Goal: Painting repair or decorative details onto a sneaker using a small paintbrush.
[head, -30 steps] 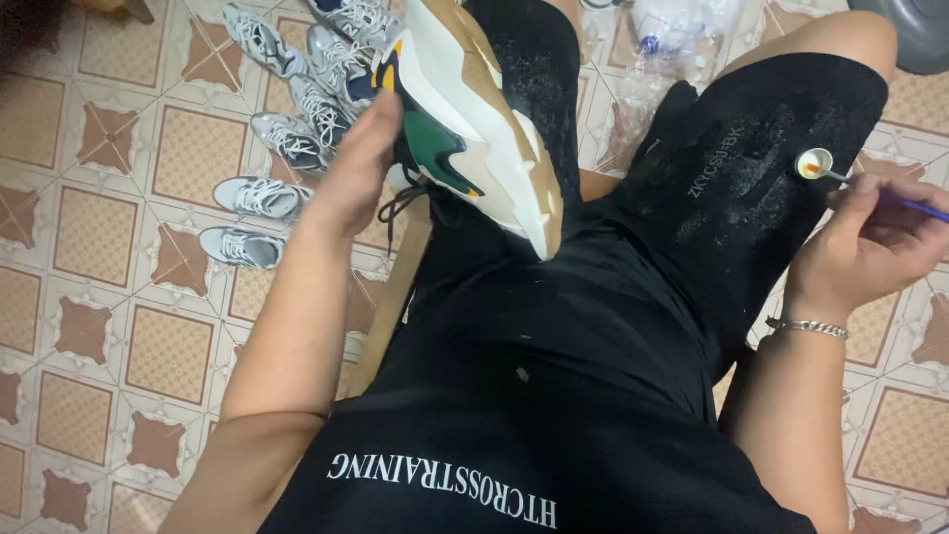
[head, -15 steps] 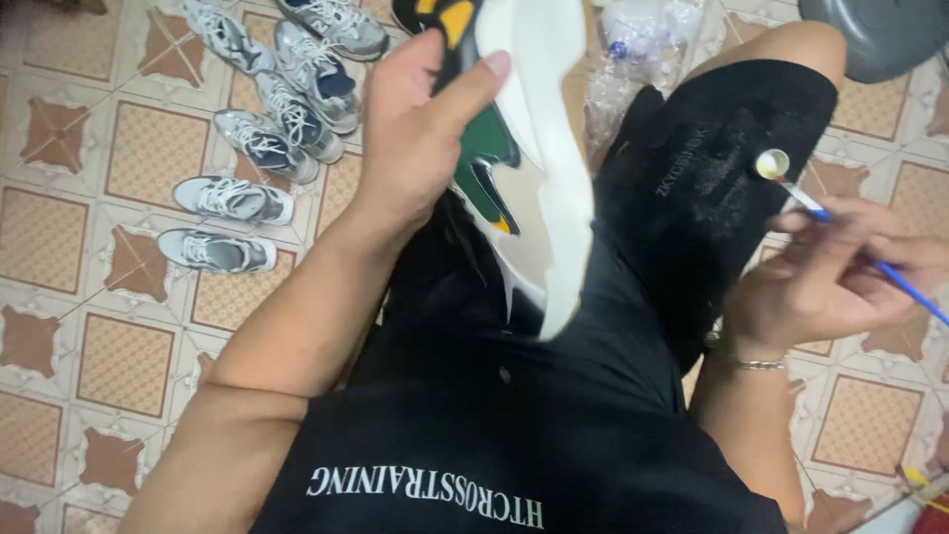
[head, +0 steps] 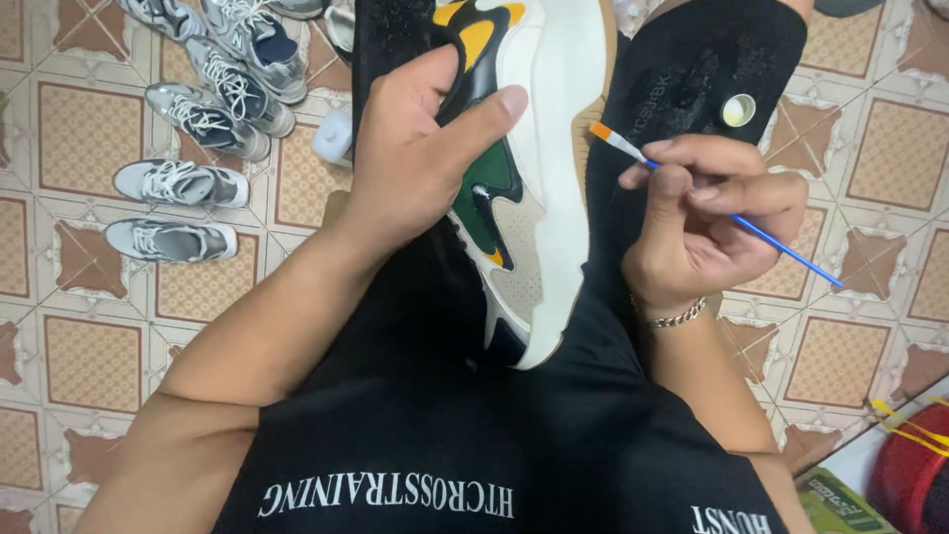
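Observation:
My left hand [head: 420, 153] grips a chunky sneaker [head: 539, 168] with a thick white sole and green, yellow, black and beige panels, held on its side over my lap. My right hand [head: 707, 218] holds a thin blue-handled paintbrush [head: 692, 188]; its orange-and-white tip sits just right of the white sole, close to it. A small round cap of pale paint [head: 738, 110] rests on my right thigh, on the black shorts [head: 712, 59].
Several grey and white sneakers [head: 183, 183] lie in pairs on the patterned floor tiles [head: 59, 129] at the left. A small white bottle [head: 334, 136] stands by my left wrist. A red container [head: 914, 470] and a green packet [head: 840, 499] sit at the lower right.
The sneaker has turned so its white sole faces up and right. My right hand has swung the brush from the paint cap toward the sole, tip leftward.

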